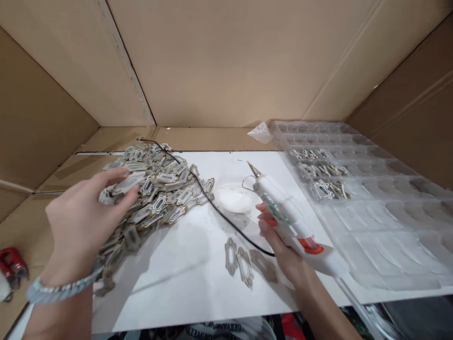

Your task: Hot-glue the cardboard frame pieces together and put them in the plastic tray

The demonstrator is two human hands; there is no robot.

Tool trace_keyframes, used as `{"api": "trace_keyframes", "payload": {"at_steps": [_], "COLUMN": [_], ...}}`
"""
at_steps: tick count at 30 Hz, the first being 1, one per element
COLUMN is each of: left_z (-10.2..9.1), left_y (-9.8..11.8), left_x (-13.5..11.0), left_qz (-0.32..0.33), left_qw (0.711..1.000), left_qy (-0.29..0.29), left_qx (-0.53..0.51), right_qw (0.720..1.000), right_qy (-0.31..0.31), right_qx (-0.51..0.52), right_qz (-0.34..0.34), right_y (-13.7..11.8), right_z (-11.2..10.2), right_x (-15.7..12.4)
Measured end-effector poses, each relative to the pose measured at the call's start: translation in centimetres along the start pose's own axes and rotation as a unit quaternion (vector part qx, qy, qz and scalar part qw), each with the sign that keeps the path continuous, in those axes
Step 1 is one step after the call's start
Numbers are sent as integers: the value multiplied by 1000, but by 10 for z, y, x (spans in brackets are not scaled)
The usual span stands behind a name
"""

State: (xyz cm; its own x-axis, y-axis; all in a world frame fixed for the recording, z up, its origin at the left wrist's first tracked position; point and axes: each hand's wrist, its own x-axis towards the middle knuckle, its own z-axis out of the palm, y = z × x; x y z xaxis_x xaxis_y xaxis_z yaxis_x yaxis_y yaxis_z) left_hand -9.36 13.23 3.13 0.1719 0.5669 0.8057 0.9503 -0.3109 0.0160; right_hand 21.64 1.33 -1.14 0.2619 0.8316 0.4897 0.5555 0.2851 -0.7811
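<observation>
At the left, my left hand (83,215) is over a heap of small flat metal frame pieces (159,203). Its thumb and forefinger close around one pale, oblong frame piece (130,183) at the top of the heap. My right hand (283,250) grips a white hot glue gun (283,203) with an orange trigger, its metal nozzle tilted up and to the left. Beneath the nozzle is a round whitish dish (233,196). Three loose frame pieces (244,267) lie on the white board, left of my right wrist.
A clear plastic compartment tray (371,217) stands at the right, with frame pieces in several compartments. A black cord (226,219) crosses the white board (170,278). Cardboard walls (240,61) enclose the back and sides. A red tool (13,264) lies far left.
</observation>
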Motion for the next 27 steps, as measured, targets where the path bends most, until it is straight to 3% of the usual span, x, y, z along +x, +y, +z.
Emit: {"api": "trace_keyframes", "payload": {"at_steps": [1,2,3,4,5,7,10,14,17,21,27], "left_z": [5,10,14,18,20,24,26,20,10,-2,-4], "left_y": [-17,-34,-50,-64,-77,-96,-110,-104,-85,-66,-69], "left_x": [3,5,7,7,7,6,5,2,-4,-7,-5], "left_qz": [2,-19,-14,-37,-57,-130,-196,-255,-261,-288,-339], "left_qw": [999,999,999,999,997,988,972,949,941,920,899], "left_qy": [-31,14,-22,-6,-30,-1,-72,-168,-205,-260,-277], "left_qx": [17,33,29,32,36,83,107,81,63,46,32], "right_qw": [1000,1000,1000,1000,1000,1000,999,996,996,989,959], "right_qy": [10,17,15,4,0,0,-16,-41,-1,-11,10], "right_qx": [-5,-4,-1,5,9,19,33,37,53,90,223], "right_qz": [5,7,7,5,6,14,19,63,70,119,172], "right_y": [2,4,6,8,10,16,28,43,46,44,25], "right_z": [-1,-2,-4,-5,-7,-12,-22,-33,-38,-40,-33], "right_x": [0,1,0,0,0,-1,1,18,38,53,47]}}
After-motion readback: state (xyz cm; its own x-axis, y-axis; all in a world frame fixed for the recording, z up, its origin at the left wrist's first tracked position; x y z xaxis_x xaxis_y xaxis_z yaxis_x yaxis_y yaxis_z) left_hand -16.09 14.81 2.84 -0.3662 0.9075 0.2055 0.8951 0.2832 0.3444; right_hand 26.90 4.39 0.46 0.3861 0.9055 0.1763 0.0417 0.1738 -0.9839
